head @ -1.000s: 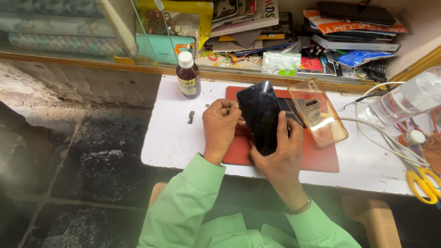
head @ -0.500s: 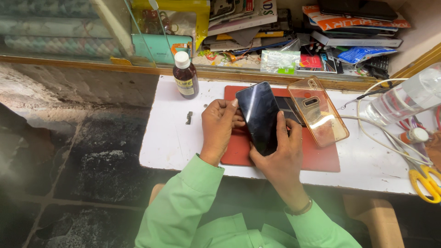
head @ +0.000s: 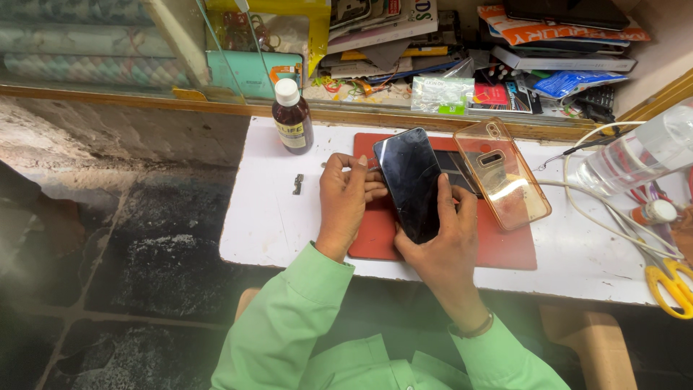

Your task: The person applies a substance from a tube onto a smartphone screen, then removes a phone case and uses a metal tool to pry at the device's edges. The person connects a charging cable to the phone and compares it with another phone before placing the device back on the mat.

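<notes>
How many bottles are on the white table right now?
2: a dark brown bottle with a white cap left of the red mat, and a clear plastic bottle lying at the right edge. Clutter may hide others.

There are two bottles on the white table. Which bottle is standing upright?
The small dark brown bottle with a white cap, left of the red mat, stands upright. The clear plastic bottle at the right edge lies tilted on its side.

a small phone repair stall: a white desk (head: 274, 217) with a red work mat (head: 505, 249), a clear phone case (head: 505, 173), a brown bottle (head: 291, 119), cables (head: 599, 209), scissors (head: 675, 282), and a cluttered shelf (head: 447, 79) of packaged accessories behind.
</notes>
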